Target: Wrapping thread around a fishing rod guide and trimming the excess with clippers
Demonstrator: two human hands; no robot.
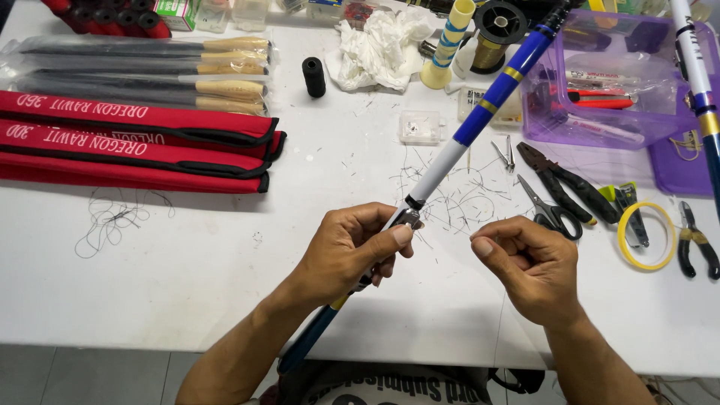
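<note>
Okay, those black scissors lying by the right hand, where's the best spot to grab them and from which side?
Take the scissors by the looped handles, which lie at the end nearest the right hand; the blades point away, up the table. Come from above on the near side, probably slipping fingers into the loops. The black pliers lie close on the far right, so approaching from there looks cramped.
</note>
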